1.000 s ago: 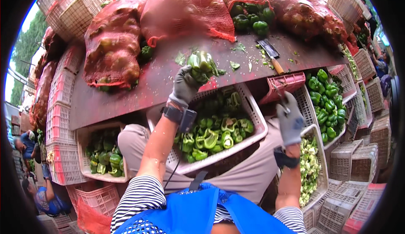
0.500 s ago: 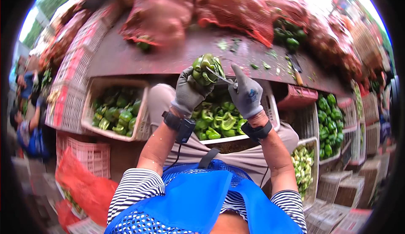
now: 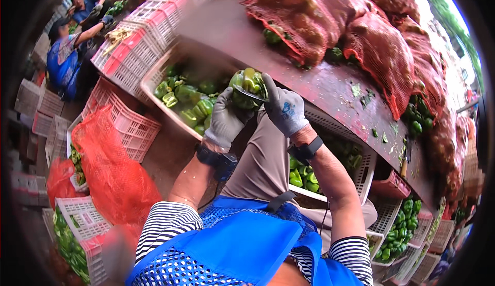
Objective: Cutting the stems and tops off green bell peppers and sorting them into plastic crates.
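My left hand (image 3: 227, 121), in a grey glove, is closed around a green bell pepper (image 3: 251, 78). In my gloved right hand (image 3: 286, 111) is a small knife (image 3: 248, 94), its blade lying across the near side of the pepper. The right fingers reach up along the pepper's right side. Both hands are in front of me, by the right end of a pale crate (image 3: 146, 87) holding green peppers (image 3: 193, 111), some whole and some cut. Beneath my right forearm another crate (image 3: 366, 175) holds cut pepper pieces (image 3: 308, 176).
A dark table (image 3: 330, 87) stretches ahead, bearing red mesh sacks (image 3: 381, 54) and a second knife (image 3: 406, 157). Stacked crates (image 3: 149, 25) stand to the left. Red netting (image 3: 111, 157) covers a pink crate (image 3: 126, 121). Two people (image 3: 64, 54) sit at the far left.
The view has turned left. My hands, with the pepper and knife, have moved from above the crate between my knees toward the left crate. The blade now lies lower across the pepper.
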A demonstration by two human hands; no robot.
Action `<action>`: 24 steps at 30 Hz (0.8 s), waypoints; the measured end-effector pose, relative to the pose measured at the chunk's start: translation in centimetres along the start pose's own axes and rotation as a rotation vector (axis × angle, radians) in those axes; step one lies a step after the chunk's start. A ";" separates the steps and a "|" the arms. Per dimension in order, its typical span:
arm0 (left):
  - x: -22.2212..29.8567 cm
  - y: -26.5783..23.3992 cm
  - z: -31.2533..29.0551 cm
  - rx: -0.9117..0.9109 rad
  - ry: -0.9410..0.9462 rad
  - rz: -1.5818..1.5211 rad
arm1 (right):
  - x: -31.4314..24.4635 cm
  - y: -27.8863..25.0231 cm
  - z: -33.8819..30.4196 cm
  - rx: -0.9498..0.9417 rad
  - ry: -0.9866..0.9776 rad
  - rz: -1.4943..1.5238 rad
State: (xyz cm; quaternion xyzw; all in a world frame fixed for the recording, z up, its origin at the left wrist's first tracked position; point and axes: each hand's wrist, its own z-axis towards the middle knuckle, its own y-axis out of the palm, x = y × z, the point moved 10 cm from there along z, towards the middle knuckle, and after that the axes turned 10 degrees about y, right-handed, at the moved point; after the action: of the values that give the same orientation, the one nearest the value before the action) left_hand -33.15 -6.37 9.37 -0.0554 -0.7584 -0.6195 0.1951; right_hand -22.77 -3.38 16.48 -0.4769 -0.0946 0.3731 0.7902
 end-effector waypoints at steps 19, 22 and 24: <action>9.9 -14.4 2.5 0.186 0.124 -0.042 | -8.9 14.0 6.1 -0.138 -0.199 -0.060; 10.3 -14.8 2.1 0.142 0.064 -0.152 | -9.9 14.8 6.5 -0.079 -0.351 -0.008; 10.4 -15.1 1.1 0.146 0.006 -0.163 | -9.8 16.0 6.9 -0.115 -0.276 -0.036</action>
State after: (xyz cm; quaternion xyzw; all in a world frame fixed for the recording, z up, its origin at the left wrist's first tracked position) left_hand -47.86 -10.34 -0.83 0.0228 -0.8029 -0.5766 0.1498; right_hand -41.18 -1.03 8.95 -0.4639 -0.2321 0.4151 0.7475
